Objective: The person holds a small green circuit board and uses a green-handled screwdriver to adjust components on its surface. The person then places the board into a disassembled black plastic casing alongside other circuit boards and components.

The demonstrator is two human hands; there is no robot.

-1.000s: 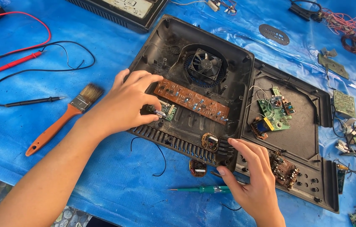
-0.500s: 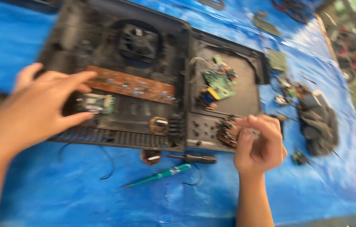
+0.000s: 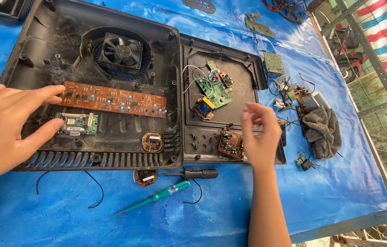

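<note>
The left hand (image 3: 6, 126) is cut off by the frame edge; the right hand (image 3: 261, 137) hides part of the casing rim (image 3: 281, 161) beneath it.

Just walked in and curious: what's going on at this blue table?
A person is working over an opened black plastic casing with its circuit boards exposed. The left hand touches a small green board below a long brown board. The right hand hovers empty over the smaller panel. A green screwdriver lies in front.

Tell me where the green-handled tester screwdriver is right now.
The green tester screwdriver lies on the blue tarp at the bottom centre of the head view, just below the black casing, beside a black-handled screwdriver.
</note>
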